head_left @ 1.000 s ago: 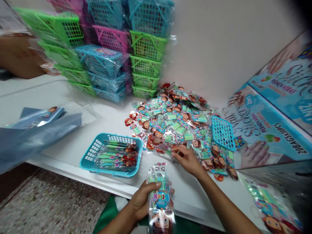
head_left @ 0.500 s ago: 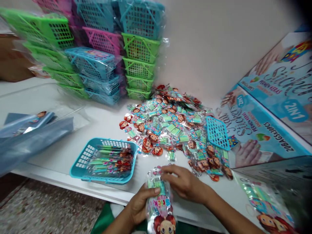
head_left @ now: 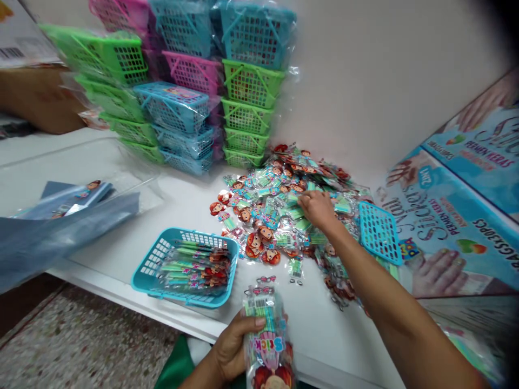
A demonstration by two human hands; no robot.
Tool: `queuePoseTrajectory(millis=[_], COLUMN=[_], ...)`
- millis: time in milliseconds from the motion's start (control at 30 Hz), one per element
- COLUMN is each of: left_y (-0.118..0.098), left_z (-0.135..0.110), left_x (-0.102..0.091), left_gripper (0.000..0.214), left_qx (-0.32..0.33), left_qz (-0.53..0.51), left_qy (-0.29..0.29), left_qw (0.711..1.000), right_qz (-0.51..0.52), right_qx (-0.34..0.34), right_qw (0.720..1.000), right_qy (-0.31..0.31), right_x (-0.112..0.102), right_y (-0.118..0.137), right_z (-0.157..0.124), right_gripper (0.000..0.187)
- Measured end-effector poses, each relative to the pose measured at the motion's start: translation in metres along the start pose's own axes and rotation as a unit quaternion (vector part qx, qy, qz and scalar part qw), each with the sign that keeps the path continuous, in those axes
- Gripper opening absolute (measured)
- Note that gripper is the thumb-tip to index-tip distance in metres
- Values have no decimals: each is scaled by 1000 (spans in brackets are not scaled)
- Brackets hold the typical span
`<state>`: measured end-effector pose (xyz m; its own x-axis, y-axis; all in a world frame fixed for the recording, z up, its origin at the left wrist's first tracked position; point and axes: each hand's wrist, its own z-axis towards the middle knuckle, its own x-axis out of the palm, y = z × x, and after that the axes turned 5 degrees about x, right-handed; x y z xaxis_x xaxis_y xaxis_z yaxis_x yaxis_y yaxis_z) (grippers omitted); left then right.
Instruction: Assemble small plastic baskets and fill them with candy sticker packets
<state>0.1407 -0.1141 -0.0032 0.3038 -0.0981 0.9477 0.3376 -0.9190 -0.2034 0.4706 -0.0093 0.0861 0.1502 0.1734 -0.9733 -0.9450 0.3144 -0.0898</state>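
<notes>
At the table's front edge, my left hand [head_left: 234, 348] is closed around a stack of clear candy packets [head_left: 265, 337] printed with a red-haired cartoon girl, thumb on top. Stretched forward, my right hand [head_left: 318, 209] touches the heap of similar candy packets [head_left: 270, 213]. Its fingers are bunched together, and I cannot make out whether a packet is between them. Left of the held stack stands an open blue plastic basket [head_left: 141, 273], with several packets lying in a row inside it.
Wrapped green, blue and pink baskets [head_left: 247, 116] are stacked against the wall. A blue perforated lid [head_left: 380, 232] leans by the heap, before printed cartons [head_left: 450, 216] on the right. Plastic film [head_left: 68, 237] lies at left on the white table [head_left: 109, 237].
My right hand has left the stack and moved forward to the heap. The left hand keeps its hold on the packets. The camera view has shifted slightly left.
</notes>
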Motion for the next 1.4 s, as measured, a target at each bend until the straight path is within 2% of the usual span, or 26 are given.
queuePoseTrajectory(millis=[100,133,200,267,333,367,433,533,600,633,700,767,833,933,1000,1100,1133,1200,1267,1400], left_y=[0,1,2,3,4,4,5,6,6,5,4,2,1,1,1,3,4,6,7,9], left_z=[-1,-1,-1,0,0,0,-1,-2,-3,-3,-4,-4,-4,-2,0,2,3,4,5,4], left_x=[0,1,4,7,7,6,4,2,4,6,10,12,12,10,9,8,7,6,5,4], left_gripper=[34,37,42,47,50,51,50,46,44,43,43,43,43,39,32,30,31,33,32,44], left_qx=[7,9,13,10,4,2,-1,-4,-5,-6,-7,-9,-8,-8,-15,-23,-19,-7,-1,-27], left_qz=[-9,-11,-15,-18,-19,-17,-7,15,30,39,56,70,70,53,47,45,42,27,4,-38], left_qy=[4,8,14,19,19,14,4,10,27,33,33,20,11,-4,-26,-60,-65,-60,-51,-32], left_qw=[1000,1000,1000,1000,1000,1000,1000,1000,999,999,998,997,997,999,998,997,997,998,999,998], right_qz=[100,172,322,430,449,438,391,257,121,68,17,17,12,21,97,240,261,272,267,264], right_qx=[34,37,36,54,28,5,-28,-12,-37,-61,-105,-128,-134,-125,-144,-230,-263,-316,-341,-332], right_qw=[992,983,943,881,864,870,899,961,989,992,989,984,983,986,983,943,928,909,901,905], right_qy=[-66,-47,74,188,225,227,196,103,78,83,106,120,124,107,62,-21,-31,-25,-6,17], right_x=[-21,-25,-29,-27,-26,-25,-24,-14,-5,0,7,8,5,-6,-15,-28,-31,-35,-36,-33], right_y=[17,27,52,76,90,92,87,73,69,69,70,65,53,32,27,38,46,63,77,85], right_z=[-52,-77,-133,-182,-212,-217,-208,-163,-129,-114,-92,-81,-79,-89,-105,-144,-158,-184,-203,-219], right_gripper=[37,36,32,27,23,24,30,30,42,45,40,26,24,28,28,30,31,32,31,29])
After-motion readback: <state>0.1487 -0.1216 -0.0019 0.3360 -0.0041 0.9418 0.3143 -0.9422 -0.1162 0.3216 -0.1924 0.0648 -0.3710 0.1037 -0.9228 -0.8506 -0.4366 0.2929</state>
